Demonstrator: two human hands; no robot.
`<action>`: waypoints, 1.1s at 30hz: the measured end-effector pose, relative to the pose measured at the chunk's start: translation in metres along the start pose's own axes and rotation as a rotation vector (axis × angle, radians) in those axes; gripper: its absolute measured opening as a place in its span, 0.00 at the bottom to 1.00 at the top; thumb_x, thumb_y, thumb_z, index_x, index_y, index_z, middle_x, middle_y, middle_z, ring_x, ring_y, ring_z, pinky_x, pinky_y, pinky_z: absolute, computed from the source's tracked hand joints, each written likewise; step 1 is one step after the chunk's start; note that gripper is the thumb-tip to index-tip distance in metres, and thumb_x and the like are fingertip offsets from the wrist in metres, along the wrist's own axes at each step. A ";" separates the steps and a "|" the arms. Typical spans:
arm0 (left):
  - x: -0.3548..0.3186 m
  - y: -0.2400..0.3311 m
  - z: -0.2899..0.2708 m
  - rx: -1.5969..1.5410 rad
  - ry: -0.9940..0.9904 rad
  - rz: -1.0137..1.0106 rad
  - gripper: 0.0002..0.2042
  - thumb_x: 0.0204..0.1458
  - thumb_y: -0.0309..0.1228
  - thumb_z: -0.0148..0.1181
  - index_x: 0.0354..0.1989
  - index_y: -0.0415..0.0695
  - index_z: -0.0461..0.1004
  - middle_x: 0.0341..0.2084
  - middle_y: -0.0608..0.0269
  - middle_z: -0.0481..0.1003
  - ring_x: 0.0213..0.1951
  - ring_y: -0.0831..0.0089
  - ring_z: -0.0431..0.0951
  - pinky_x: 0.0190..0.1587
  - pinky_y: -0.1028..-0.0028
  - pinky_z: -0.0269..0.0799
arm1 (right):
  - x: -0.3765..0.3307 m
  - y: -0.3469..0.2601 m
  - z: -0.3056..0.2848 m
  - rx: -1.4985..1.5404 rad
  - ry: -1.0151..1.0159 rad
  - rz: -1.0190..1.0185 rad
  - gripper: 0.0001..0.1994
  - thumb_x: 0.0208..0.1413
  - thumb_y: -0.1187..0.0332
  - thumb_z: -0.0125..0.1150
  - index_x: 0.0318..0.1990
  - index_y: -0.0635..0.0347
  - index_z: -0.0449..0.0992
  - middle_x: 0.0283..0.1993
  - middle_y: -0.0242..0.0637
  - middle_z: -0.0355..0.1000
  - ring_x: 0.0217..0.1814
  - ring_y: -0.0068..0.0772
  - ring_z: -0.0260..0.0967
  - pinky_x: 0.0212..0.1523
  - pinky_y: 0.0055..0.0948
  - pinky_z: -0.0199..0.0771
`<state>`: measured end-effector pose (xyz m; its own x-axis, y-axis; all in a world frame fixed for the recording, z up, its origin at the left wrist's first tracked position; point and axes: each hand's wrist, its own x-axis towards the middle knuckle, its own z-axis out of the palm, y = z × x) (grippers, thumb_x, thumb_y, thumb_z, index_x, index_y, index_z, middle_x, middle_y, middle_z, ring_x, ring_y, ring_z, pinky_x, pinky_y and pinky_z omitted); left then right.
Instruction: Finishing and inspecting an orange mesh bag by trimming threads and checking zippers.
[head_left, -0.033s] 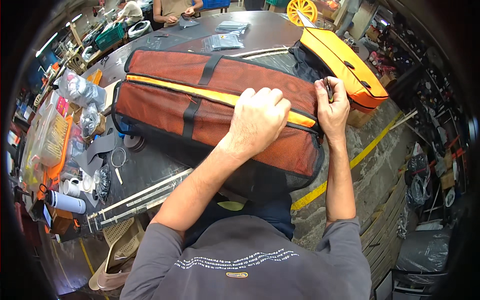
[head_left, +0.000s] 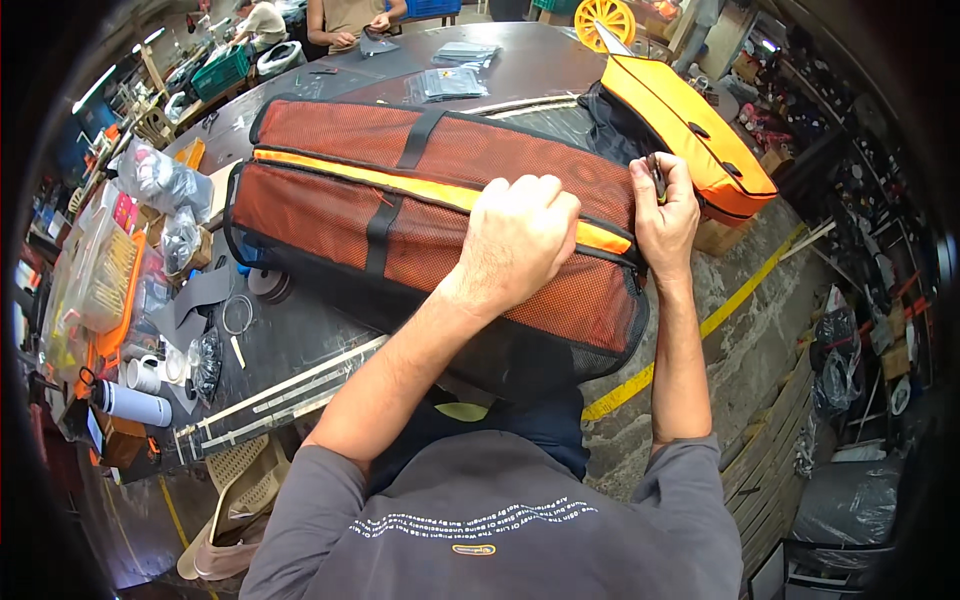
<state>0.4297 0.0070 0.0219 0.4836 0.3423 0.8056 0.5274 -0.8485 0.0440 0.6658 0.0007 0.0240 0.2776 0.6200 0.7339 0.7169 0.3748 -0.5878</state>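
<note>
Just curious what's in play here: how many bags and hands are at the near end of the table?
Orange mesh bag: 1
Solid orange bag: 1
Hands on the mesh bag, left hand and right hand: 2
Total: 4
</note>
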 end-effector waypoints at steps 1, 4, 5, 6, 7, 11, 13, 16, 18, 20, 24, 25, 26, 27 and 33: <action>-0.001 -0.001 0.006 -0.074 0.069 -0.022 0.06 0.54 0.27 0.72 0.35 0.45 0.78 0.31 0.62 0.76 0.35 0.59 0.79 0.41 0.59 0.75 | 0.001 -0.001 -0.001 -0.011 0.006 -0.021 0.13 0.69 0.61 0.74 0.48 0.61 0.79 0.35 0.41 0.81 0.35 0.36 0.79 0.41 0.38 0.79; -0.011 -0.004 0.014 -0.212 0.161 -0.068 0.08 0.52 0.22 0.70 0.35 0.43 0.75 0.31 0.58 0.74 0.35 0.57 0.79 0.41 0.59 0.76 | 0.000 0.000 -0.003 -0.080 0.029 -0.123 0.15 0.69 0.59 0.73 0.52 0.58 0.80 0.41 0.42 0.81 0.41 0.47 0.79 0.45 0.45 0.78; -0.014 -0.005 0.017 -0.239 0.188 -0.065 0.08 0.52 0.21 0.70 0.36 0.43 0.76 0.32 0.58 0.75 0.36 0.56 0.79 0.42 0.59 0.76 | 0.000 -0.002 -0.005 -0.104 0.037 -0.165 0.16 0.69 0.59 0.74 0.54 0.58 0.80 0.43 0.41 0.81 0.43 0.48 0.78 0.46 0.47 0.77; -0.016 -0.005 0.019 -0.267 0.215 -0.063 0.09 0.51 0.20 0.70 0.36 0.43 0.76 0.32 0.58 0.75 0.37 0.55 0.79 0.42 0.59 0.76 | 0.001 0.001 -0.007 -0.079 0.041 -0.227 0.16 0.68 0.60 0.74 0.55 0.58 0.81 0.44 0.41 0.82 0.44 0.48 0.77 0.47 0.47 0.76; -0.016 -0.008 0.018 -0.283 0.195 -0.059 0.09 0.51 0.19 0.70 0.37 0.42 0.76 0.33 0.57 0.77 0.38 0.54 0.80 0.43 0.60 0.77 | 0.001 -0.002 -0.011 -0.143 0.022 -0.298 0.16 0.67 0.61 0.76 0.54 0.58 0.81 0.44 0.40 0.82 0.43 0.47 0.77 0.45 0.45 0.76; -0.021 -0.021 0.022 -0.439 0.243 -0.061 0.09 0.51 0.18 0.68 0.37 0.41 0.75 0.33 0.57 0.77 0.37 0.55 0.80 0.43 0.60 0.78 | -0.011 -0.021 -0.038 -0.111 -0.132 -0.486 0.16 0.58 0.64 0.83 0.50 0.58 0.85 0.36 0.35 0.81 0.33 0.39 0.73 0.37 0.38 0.73; -0.022 -0.020 0.020 -0.426 0.230 -0.049 0.09 0.50 0.18 0.68 0.37 0.42 0.75 0.33 0.57 0.76 0.38 0.54 0.80 0.44 0.59 0.77 | -0.013 -0.034 -0.049 -0.203 -0.258 -0.609 0.15 0.57 0.66 0.83 0.47 0.58 0.84 0.33 0.33 0.79 0.32 0.38 0.74 0.38 0.37 0.70; -0.022 -0.018 0.020 -0.419 0.229 -0.030 0.10 0.49 0.19 0.69 0.36 0.42 0.75 0.33 0.57 0.76 0.38 0.54 0.80 0.45 0.59 0.77 | -0.012 -0.041 -0.057 -0.285 -0.359 -0.675 0.14 0.57 0.66 0.82 0.47 0.58 0.84 0.32 0.34 0.76 0.32 0.38 0.74 0.40 0.37 0.70; -0.024 -0.017 0.020 -0.421 0.242 -0.025 0.09 0.50 0.18 0.68 0.37 0.41 0.75 0.33 0.57 0.77 0.37 0.55 0.80 0.44 0.60 0.77 | -0.010 -0.041 -0.059 -0.294 -0.436 -0.711 0.13 0.59 0.65 0.81 0.46 0.58 0.84 0.32 0.33 0.76 0.32 0.37 0.74 0.41 0.37 0.70; -0.024 -0.016 0.018 -0.390 0.220 -0.009 0.09 0.49 0.19 0.68 0.37 0.42 0.75 0.33 0.57 0.77 0.38 0.55 0.80 0.45 0.60 0.76 | -0.008 -0.039 -0.058 -0.294 -0.463 -0.710 0.13 0.59 0.65 0.80 0.46 0.57 0.84 0.33 0.33 0.76 0.32 0.37 0.74 0.42 0.37 0.70; -0.023 -0.015 0.017 -0.398 0.222 0.002 0.09 0.49 0.19 0.68 0.37 0.42 0.75 0.33 0.58 0.77 0.38 0.55 0.80 0.45 0.60 0.76 | -0.005 -0.040 -0.053 -0.282 -0.516 -0.712 0.12 0.59 0.65 0.80 0.46 0.56 0.84 0.32 0.33 0.76 0.33 0.37 0.75 0.43 0.38 0.70; -0.024 -0.015 0.017 -0.392 0.220 0.003 0.09 0.49 0.20 0.69 0.37 0.42 0.75 0.33 0.58 0.77 0.38 0.55 0.80 0.45 0.60 0.76 | -0.004 -0.040 -0.052 -0.281 -0.517 -0.712 0.12 0.59 0.65 0.80 0.46 0.56 0.84 0.32 0.33 0.76 0.33 0.37 0.75 0.43 0.38 0.70; -0.024 -0.015 0.016 -0.385 0.218 0.004 0.10 0.50 0.20 0.69 0.37 0.42 0.75 0.33 0.58 0.77 0.38 0.55 0.80 0.45 0.59 0.76 | -0.004 -0.040 -0.051 -0.292 -0.527 -0.713 0.13 0.59 0.64 0.80 0.46 0.56 0.84 0.33 0.33 0.77 0.34 0.37 0.75 0.43 0.38 0.70; -0.024 -0.015 0.018 -0.384 0.218 0.002 0.10 0.50 0.20 0.69 0.37 0.42 0.75 0.33 0.58 0.77 0.38 0.55 0.80 0.45 0.59 0.76 | -0.004 -0.040 -0.050 -0.302 -0.538 -0.714 0.13 0.59 0.64 0.80 0.46 0.57 0.84 0.33 0.33 0.78 0.34 0.37 0.76 0.43 0.38 0.71; -0.042 -0.014 0.002 -0.477 0.417 0.010 0.05 0.47 0.20 0.58 0.31 0.42 0.70 0.29 0.55 0.73 0.32 0.55 0.73 0.41 0.59 0.72 | -0.011 -0.033 -0.042 -0.101 -0.408 -0.528 0.17 0.58 0.64 0.82 0.51 0.57 0.85 0.37 0.35 0.82 0.37 0.42 0.77 0.42 0.39 0.75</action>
<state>0.4033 0.0052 -0.0141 0.1230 0.2291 0.9656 0.1080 -0.9703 0.2165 0.6661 -0.0479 0.0494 -0.3766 0.5895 0.7146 0.7519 0.6451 -0.1359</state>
